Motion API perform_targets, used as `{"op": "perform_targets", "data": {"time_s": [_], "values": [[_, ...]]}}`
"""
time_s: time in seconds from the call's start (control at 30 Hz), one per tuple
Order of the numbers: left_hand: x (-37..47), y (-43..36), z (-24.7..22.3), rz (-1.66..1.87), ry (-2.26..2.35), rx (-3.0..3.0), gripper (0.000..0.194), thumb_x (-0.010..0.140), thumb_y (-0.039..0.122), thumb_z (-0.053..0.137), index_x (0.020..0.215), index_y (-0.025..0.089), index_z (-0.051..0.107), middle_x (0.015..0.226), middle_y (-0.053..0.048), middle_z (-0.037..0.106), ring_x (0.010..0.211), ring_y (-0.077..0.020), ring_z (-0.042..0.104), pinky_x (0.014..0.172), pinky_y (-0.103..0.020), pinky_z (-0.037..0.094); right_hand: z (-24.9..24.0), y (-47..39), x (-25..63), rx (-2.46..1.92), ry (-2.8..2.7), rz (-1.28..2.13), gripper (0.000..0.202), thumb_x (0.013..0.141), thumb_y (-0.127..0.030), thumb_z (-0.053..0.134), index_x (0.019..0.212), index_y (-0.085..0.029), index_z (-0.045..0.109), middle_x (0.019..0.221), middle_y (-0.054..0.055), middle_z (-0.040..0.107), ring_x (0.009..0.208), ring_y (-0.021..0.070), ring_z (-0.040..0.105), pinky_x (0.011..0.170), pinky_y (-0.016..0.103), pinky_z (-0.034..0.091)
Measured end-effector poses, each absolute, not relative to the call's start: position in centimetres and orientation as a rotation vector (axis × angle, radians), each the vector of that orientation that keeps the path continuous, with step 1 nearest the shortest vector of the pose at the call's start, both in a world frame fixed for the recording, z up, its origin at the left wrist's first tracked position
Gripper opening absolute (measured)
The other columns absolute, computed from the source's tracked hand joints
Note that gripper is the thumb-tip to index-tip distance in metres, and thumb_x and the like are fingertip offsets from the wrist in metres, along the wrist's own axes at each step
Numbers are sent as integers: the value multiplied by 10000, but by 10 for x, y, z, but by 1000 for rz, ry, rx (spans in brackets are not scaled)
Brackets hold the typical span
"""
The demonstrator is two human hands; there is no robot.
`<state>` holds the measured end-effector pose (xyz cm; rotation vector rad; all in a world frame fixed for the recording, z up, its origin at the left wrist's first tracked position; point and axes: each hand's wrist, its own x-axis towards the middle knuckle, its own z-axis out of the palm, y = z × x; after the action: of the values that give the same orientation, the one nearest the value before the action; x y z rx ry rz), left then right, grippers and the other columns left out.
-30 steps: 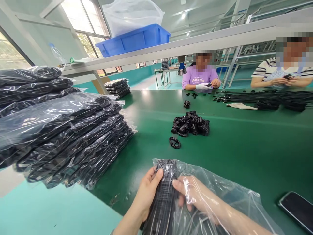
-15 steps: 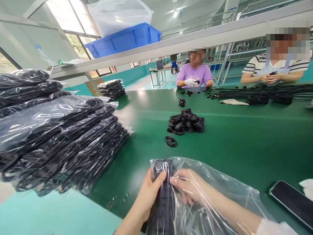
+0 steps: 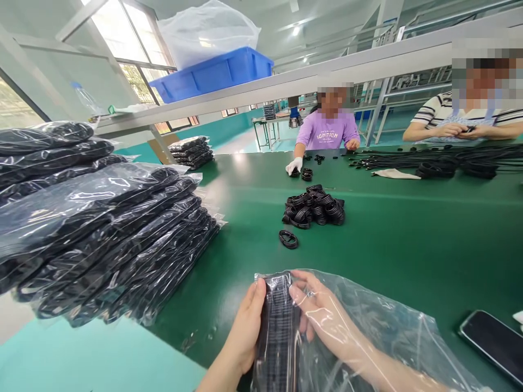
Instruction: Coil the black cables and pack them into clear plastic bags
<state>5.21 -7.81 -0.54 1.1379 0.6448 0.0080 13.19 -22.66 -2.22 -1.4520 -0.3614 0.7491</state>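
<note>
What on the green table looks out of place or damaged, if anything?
Nothing looks clearly spilled or damaged. Slightly odd: one black coil lies alone between the pile of coils and the clear bag, apart from the rest.

The one camera sits on the wearer's head and looks forward and down over a green table [image 3: 400, 239]. The left hand [image 3: 246, 321] and right hand [image 3: 324, 313] are close below it, at the bottom of the view, while a shelf [image 3: 302, 81] crosses on a slant and two people [image 3: 332, 129] sit farther off across the table.
</note>
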Motion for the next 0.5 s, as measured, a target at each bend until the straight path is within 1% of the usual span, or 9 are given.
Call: {"op": "perform_targets", "data": {"time_s": [0.03,0.1,0.2,0.27,0.33,0.4,0.5], "values": [[51,-79,-6,11,638,1142,524,830,662,606,1075,198,609,958,-71,731,844,-232,691,769,-338,540,-20,-227,133,-1461,-358,758,640,885,-650,545,1326,-189,497,560,-47,592,448,131,548,425,215,418],[50,-81,-6,25,633,1165,510,816,649,636,1084,215,609,1004,-61,728,907,-232,686,811,-328,535,-17,-226,136,-1494,-335,799,638,853,-670,572,1247,-168,562,473,-59,547,407,126,507,416,212,392],[49,-82,-8,40,644,1228,524,813,645,643,1140,237,621,1113,-57,715,1052,-243,654,910,-317,509,-14,-224,138,-1535,-277,790,569,833,-695,573,1045,-171,634,398,-79,466,380,112,448,426,211,366],[48,-83,-9,33,656,1263,558,824,674,601,1175,240,627,1173,-65,701,1123,-257,627,959,-327,490,-13,-224,138,-1550,-262,753,527,840,-703,556,930,-189,632,406,-85,438,402,107,444,450,209,363],[48,-84,-7,16,660,1294,600,838,708,543,1193,233,632,1214,-82,689,1169,-273,605,1002,-350,467,-11,-225,138,-1576,-290,745,516,844,-709,543,883,-200,615,442,-79,453,429,114,459,459,215,361],[48,-84,-4,38,668,1334,610,846,714,522,1188,223,643,1248,-96,674,1199,-286,586,1041,-364,436,-9,-227,138,-1616,-377,723,513,878,-701,492,892,-202,612,488,-62,498,451,130,488,487,240,385],[52,-82,0,137,712,1428,569,853,692,536,1124,208,661,1244,-101,673,1195,-297,581,1040,-369,428,-11,-232,139,-1671,-537,600,484,969,-629,372,927,-215,618,669,-9,621,585,169,570,604,290,442]]}}
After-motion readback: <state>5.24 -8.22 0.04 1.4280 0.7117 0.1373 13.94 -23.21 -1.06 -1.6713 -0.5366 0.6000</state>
